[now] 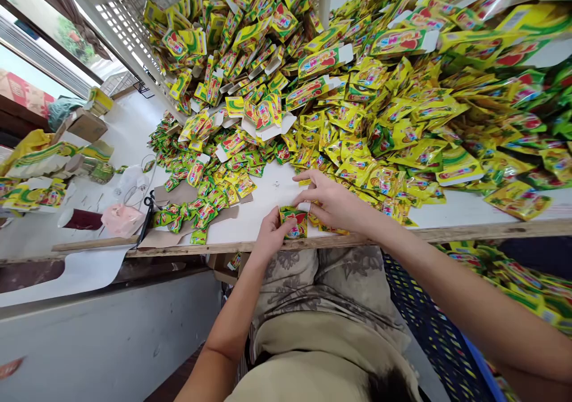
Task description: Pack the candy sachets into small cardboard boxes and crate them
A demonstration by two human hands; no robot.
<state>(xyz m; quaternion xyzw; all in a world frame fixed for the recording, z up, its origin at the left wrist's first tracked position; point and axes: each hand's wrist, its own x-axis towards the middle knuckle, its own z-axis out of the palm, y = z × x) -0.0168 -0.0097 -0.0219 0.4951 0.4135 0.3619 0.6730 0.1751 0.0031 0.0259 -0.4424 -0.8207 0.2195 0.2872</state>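
Observation:
My left hand (271, 235) grips a small printed box (295, 226), green and yellow with a red picture, its thumb across the front. The box is just above the table's front edge, and a bit of white flap shows at its upper right. Directly to the right, my right hand (328, 199) has its fingers apart, the index finger stretched to the left over the box. Yellow sachets (353, 170) lie beyond and partly under the right hand. Whether its lower fingers touch a sachet or the box is hidden.
A heap of yellow boxes (250, 39) fills the back, beside a white perforated crate (129, 33). Green sachets (205, 208) lie on brown cardboard (226, 214) at left, near black scissors (149, 201). A blue basket (429, 312) stands below the table (469, 229) at right.

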